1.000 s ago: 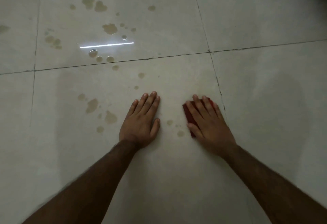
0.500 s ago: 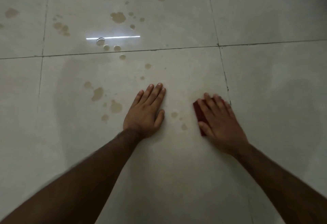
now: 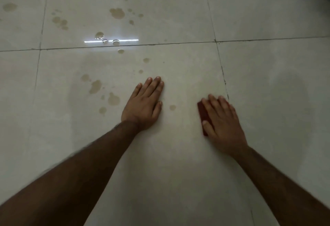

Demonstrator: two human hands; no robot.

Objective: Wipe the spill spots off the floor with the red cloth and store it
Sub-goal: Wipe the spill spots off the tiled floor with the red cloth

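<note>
Plainly, the red cloth (image 3: pixel 203 114) is pinned flat to the tiled floor (image 3: pixel 267 20) at centre right of the frame, under the right hand (image 3: pixel 223 124), whose fingers are spread and pressed down rather than closed; only a dark red strip along the cloth's left edge is seen. The wiping step is judged to be in hand and barely advanced. A small brownish spot (image 3: pixel 172 107) lies just left of the cloth, so a leftward sweep is called for next. The left hand (image 3: pixel 144 104) is laid open and empty at centre. More spill spots (image 3: pixel 95 86) are scattered toward the upper left.
</note>
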